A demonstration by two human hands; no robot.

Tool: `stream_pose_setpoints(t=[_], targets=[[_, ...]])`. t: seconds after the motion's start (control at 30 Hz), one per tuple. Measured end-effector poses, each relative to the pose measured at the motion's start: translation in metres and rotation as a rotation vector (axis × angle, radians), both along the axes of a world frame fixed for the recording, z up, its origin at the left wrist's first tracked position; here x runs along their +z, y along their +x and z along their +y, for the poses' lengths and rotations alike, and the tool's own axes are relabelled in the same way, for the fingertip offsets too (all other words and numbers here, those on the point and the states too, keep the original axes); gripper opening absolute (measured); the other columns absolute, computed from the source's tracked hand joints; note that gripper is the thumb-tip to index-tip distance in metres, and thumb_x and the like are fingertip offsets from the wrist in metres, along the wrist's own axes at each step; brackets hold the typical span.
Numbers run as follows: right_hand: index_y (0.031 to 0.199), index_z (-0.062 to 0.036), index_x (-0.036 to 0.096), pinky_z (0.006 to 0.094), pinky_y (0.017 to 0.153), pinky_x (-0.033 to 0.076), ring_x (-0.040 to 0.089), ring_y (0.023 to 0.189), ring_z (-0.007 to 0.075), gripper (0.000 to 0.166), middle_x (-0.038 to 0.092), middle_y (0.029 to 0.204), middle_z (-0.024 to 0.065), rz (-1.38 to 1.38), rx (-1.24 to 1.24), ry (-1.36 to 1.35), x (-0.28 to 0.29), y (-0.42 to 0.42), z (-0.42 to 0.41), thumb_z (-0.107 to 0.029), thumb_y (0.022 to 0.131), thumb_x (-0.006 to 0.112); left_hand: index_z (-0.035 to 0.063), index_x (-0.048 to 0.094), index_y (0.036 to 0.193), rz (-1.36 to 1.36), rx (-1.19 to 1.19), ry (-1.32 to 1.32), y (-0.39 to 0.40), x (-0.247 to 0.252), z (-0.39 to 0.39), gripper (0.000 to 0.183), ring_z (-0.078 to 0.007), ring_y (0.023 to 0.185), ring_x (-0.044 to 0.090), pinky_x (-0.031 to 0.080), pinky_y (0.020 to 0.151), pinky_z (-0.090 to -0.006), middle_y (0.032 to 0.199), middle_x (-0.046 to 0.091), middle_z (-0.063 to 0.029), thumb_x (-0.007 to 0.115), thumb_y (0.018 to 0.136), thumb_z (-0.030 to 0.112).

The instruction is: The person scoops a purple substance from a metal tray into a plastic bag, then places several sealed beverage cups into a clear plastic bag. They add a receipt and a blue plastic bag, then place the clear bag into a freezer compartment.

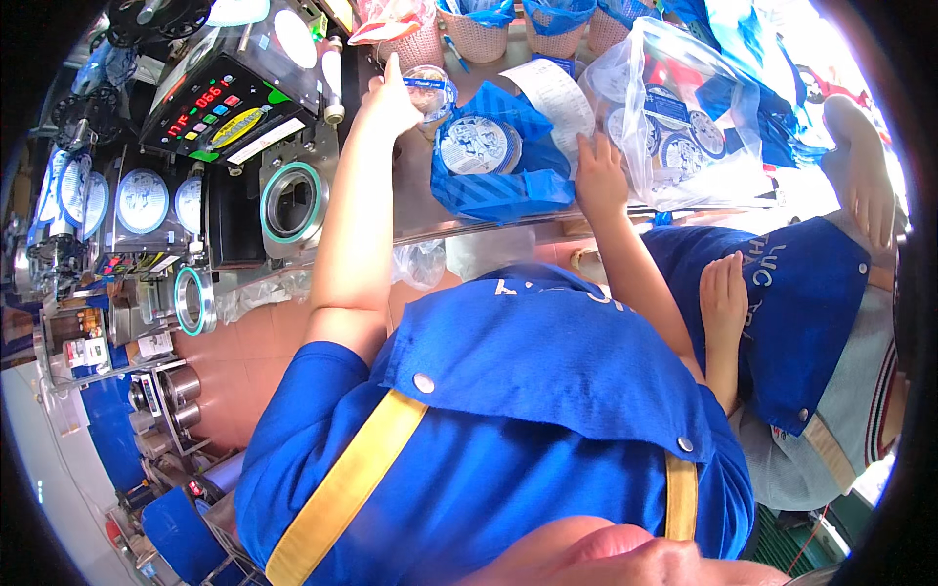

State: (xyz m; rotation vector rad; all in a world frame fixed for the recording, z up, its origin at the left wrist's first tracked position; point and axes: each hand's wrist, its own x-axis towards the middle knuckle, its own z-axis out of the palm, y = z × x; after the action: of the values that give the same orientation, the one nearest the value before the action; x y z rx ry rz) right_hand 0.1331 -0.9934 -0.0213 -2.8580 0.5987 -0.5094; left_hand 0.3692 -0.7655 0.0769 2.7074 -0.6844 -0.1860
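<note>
My left hand (pixel 390 102) reaches over the steel counter with its index finger stretched out, close beside a clear plastic cup (pixel 430 91) with a blue printed band. Whether its fingers touch the cup I cannot tell. A blue plastic bag (pixel 506 194) lies open around a round sealed container with a printed lid (pixel 481 145). My right hand (pixel 602 176) rests at the bag's right side, at the lower edge of a long paper receipt (pixel 551 99); its grip is unclear. Just right of it, a clear plastic bag (pixel 703 168) holds several containers with printed round lids.
Cup-sealing machines (pixel 220 110) with round sealing rings (pixel 292 203) stand at the left. Woven plastic baskets (pixel 480 36) lined with bags line the counter's far side, a blue pen (pixel 456 54) near them. A co-worker in a blue apron (pixel 813 322) stands close at the right.
</note>
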Motion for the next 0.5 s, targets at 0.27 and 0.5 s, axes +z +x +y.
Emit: stream_pose_setpoints(t=[0.27, 0.5], targets=[[0.115, -0.0028, 0.062, 0.0466, 0.094, 0.046, 0.062, 0.103, 0.0396, 0.031, 0.062, 0.114, 0.0235, 0.050, -0.167, 0.433, -0.049, -0.004, -0.011, -0.016, 0.089, 0.048, -0.0017, -0.007, 0.146, 0.275, 0.184, -0.875, -0.006, -0.096, 0.007, 0.138, -0.0262, 0.127, 0.045, 0.037, 0.107, -0.0356, 0.138, 0.044, -0.0208, 0.093, 0.052, 0.010], [0.100, 0.0014, 0.068, 0.0480, 0.092, 0.047, 0.062, 0.101, 0.0424, 0.035, 0.063, 0.107, 0.0290, 0.683, -0.082, 0.159, -0.065, 0.026, -0.052, -0.023, 0.089, 0.046, 0.0008, 0.058, 0.112, 0.277, -0.011, -1.204, 0.000, -0.102, -0.017, 0.061, -0.0173, 0.098, 0.064, 0.050, 0.089, -0.0319, 0.105, 0.067, -0.0082, 0.089, 0.059, 0.006]])
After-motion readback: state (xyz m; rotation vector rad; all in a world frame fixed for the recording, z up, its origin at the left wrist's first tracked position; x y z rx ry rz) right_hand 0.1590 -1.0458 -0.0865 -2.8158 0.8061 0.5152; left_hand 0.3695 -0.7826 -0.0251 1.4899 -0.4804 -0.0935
